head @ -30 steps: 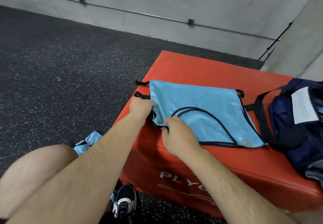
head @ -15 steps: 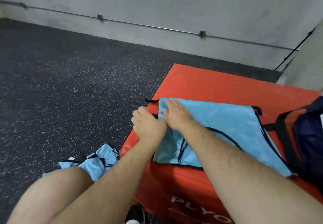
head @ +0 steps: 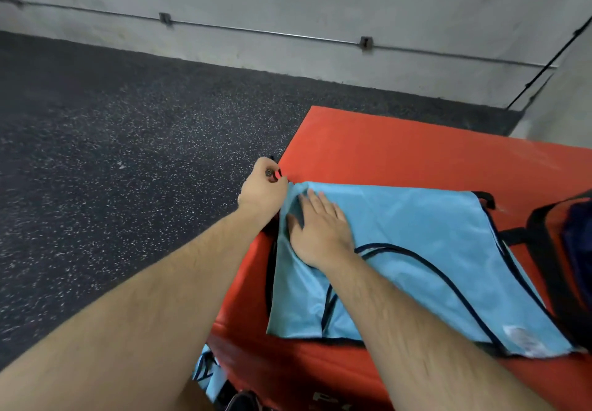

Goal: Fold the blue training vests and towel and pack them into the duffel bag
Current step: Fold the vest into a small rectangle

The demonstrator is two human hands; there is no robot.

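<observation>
A light blue vest point(head: 416, 234) with black trim lies spread flat on top of a red padded box point(head: 384, 144), its near edge reaching the box's front lip and a white label point(head: 522, 340) showing at its near right corner. The person's left hand point(head: 264, 186) is at the vest's far left corner, fingertips pinched around a thin black strap point(head: 276, 172) there. The right hand point(head: 320, 228) lies palm down just beside it, fingers straight, pressing the cloth flat. The dark duffel bag point(head: 570, 250) sits on the box at the vest's right edge, touching it, mostly cut off from view. Another bit of blue vest cloth point(head: 208, 372) lies low beside the box, over the speckled black floor point(head: 128, 154).
</observation>
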